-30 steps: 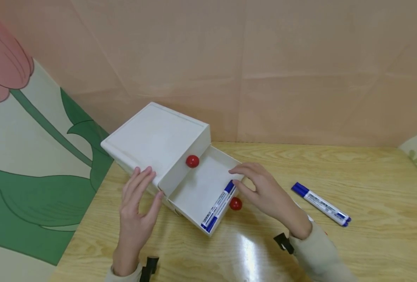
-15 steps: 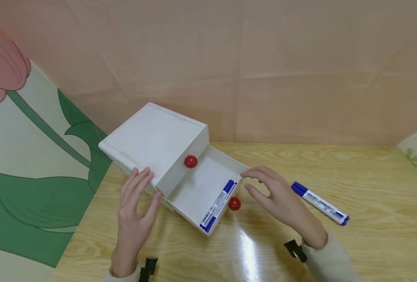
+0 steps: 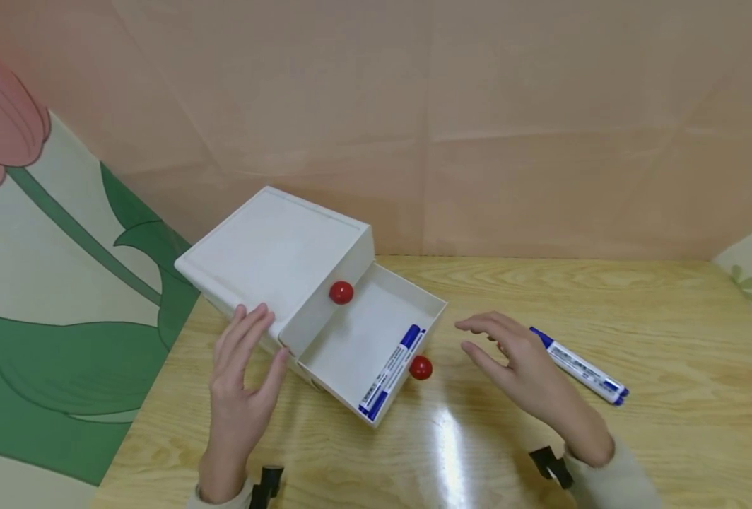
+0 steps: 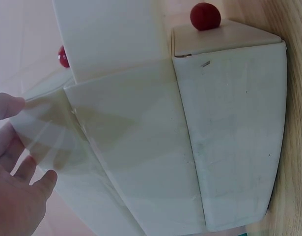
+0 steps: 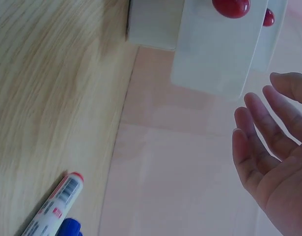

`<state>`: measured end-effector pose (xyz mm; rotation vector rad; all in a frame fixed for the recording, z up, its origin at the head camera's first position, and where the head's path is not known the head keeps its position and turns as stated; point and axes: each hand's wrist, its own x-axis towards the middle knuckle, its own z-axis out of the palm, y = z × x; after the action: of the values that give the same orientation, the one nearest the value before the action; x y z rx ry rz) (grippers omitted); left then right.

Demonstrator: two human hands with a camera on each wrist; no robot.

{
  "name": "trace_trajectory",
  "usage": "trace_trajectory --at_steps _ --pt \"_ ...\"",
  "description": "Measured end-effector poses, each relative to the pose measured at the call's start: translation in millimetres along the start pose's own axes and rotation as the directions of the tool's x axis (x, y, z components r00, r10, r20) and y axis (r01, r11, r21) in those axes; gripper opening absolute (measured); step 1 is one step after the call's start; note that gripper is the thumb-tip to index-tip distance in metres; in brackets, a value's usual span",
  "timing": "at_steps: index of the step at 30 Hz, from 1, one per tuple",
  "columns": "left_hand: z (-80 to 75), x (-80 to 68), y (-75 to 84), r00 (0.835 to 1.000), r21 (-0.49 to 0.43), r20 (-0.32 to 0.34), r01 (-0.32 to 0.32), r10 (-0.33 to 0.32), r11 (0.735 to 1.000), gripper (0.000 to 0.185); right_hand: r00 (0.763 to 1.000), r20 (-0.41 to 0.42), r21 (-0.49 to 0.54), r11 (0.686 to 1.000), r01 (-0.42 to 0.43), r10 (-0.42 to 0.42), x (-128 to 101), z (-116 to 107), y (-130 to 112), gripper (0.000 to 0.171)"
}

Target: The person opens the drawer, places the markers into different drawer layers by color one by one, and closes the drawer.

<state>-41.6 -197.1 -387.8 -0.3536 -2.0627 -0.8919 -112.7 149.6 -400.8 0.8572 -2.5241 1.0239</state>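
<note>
Braces the white two-drawer box (image 3: 274, 247) with the left hand (image 3: 239, 375): fingers straight and released, flat against the box's near left corner, gripping nothing. Hovers the right hand (image 3: 522, 367) just above the tabletop (image 3: 668, 438), right of the box, fingers loosely spread and empty, between the pulled-out lower drawer (image 3: 438, 309) and a blue-capped marker (image 3: 582, 369) lying on the wood. Cannot tell whether the far fingers touch that marker's cap; from the right wrist view, looks apart from it.

Inside the drawer, along its right wall: a second blue marker (image 3: 391, 370), lying flat, cap toward the far end. On the drawer front, a red knob (image 3: 420, 367); on the shut upper drawer, another red knob (image 3: 341, 292).

Judged as the gap between two pickups: one marker stowed, one on the tabletop just beside the right hand. For the next move, calls for a short reach right, a pinch round the barrel near its middle, and a steady left hand on the box.
</note>
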Motion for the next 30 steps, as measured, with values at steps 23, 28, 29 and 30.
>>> trace_trajectory --at_steps 23,28,29,30 --pt "-0.6 -0.5 1.0 1.000 -0.001 0.003 0.009 -0.009 1.000 0.052 0.993 -0.108 -0.015 0.998 -0.058 0.056 -35 -16 24 0.030" --pt "-1.0 -0.2 1.0 1.000 0.001 -0.001 0.007 -0.007 1.000 0.051 0.991 -0.106 -0.029 0.996 -0.087 0.084 -40 -22 28 0.030" --pt "-0.9 -0.1 1.0 1.000 0.002 -0.001 0.007 -0.007 1.000 0.051 0.990 -0.109 -0.030 0.995 -0.095 0.091 -41 -24 29 0.030" --pt "-0.7 0.0 1.0 1.000 0.002 0.000 0.007 -0.007 1.000 0.051 0.989 -0.112 -0.032 0.995 -0.097 0.093 -42 -25 31 0.031"
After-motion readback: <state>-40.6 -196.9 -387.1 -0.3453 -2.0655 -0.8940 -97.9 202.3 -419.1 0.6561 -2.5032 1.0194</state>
